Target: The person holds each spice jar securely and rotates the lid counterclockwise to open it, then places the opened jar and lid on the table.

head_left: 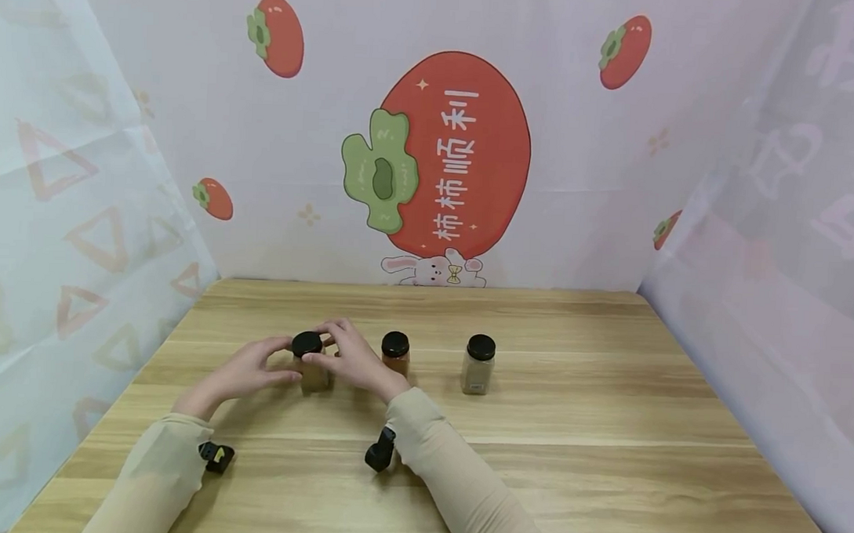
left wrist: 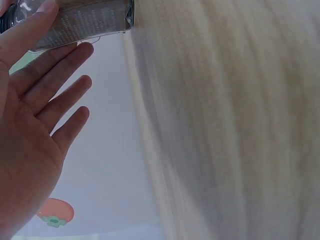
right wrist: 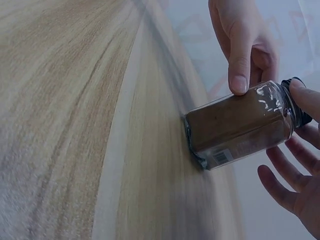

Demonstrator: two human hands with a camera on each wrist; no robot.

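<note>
A clear spice jar with a black lid and brown powder inside stands at the left of the table, between both hands. My left hand holds the jar's body from the left, thumb on the near side and fingers behind. In the left wrist view the ring and little fingers of that hand are spread away from the glass. From the right, my right hand pinches the black lid, its thumb on the near side. In the right wrist view the jar shows a barcode label low on its side.
A second black-lidded jar with orange-red powder stands just right of my right hand, partly hidden by it. Farther right is a third jar with pale powder. Printed cloth walls the wooden table at the back and sides.
</note>
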